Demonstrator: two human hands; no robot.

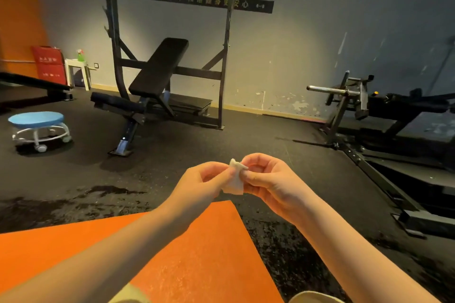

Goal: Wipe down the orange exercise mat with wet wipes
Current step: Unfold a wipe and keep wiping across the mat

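Orange exercise mat [209,265] lies flat on the floor, directly below the forearms, its far corner just short of the hands. Wet wipe [234,181] is held up in the air above that corner, not touching the mat. Left hand [199,184] and right hand [268,179] both pinch it, fingers curled, thumb and fingertips closed on opposite edges. The wipe is small, white and bunched between them. Judgement: it is being pulled open before use, which would explain holding it clear of the surface with two hands. No wiping contact yet. Mat surface looks fine-textured and matte, with no obvious wet streaks, though glare from the warm light makes this uncertain. Black rubber floor [172,155] shows darker mottled patches beside the mat; damp or wear, cannot tell. Room: gym, grey scuffed wall, incline bench [157,69] in a rack straight ahead, blue wheeled stool [37,120] to the left, a lever machine [369,101] on the right, a green spray bottle [80,54] on a small white table far left.
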